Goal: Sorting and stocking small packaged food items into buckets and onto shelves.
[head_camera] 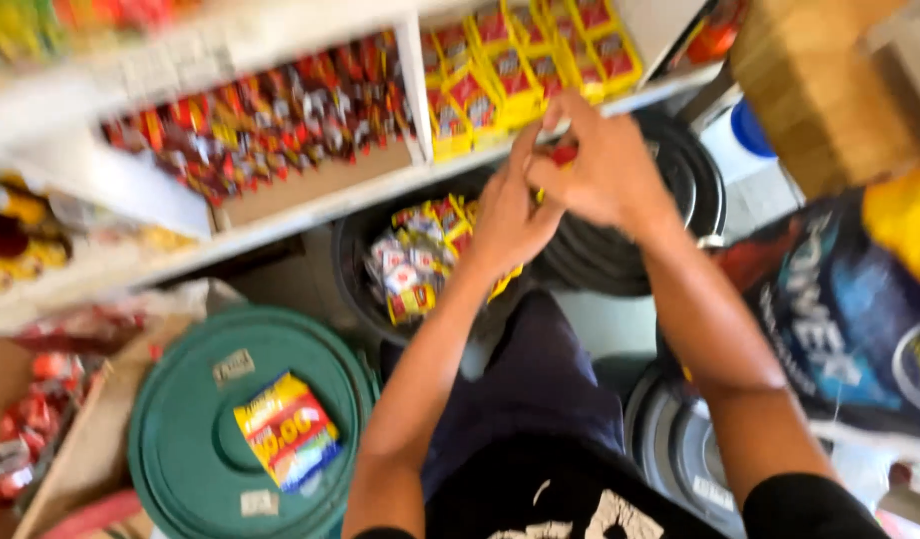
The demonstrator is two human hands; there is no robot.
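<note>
Hands are meeting just below the near edge of the white shelf point(310, 205), right under the yellow and red packets point(520, 70). The right hand point(605, 165) is curling around a small red packet point(563, 153), fingertips pinching it, though blur is hiding the exact grip. The left hand point(505, 215) is reaching up from the near left, its fingers touching the same packet; whether it is gripping, I cannot tell. The black bucket point(355, 269) of sachets is sitting directly beneath both hands.
</note>
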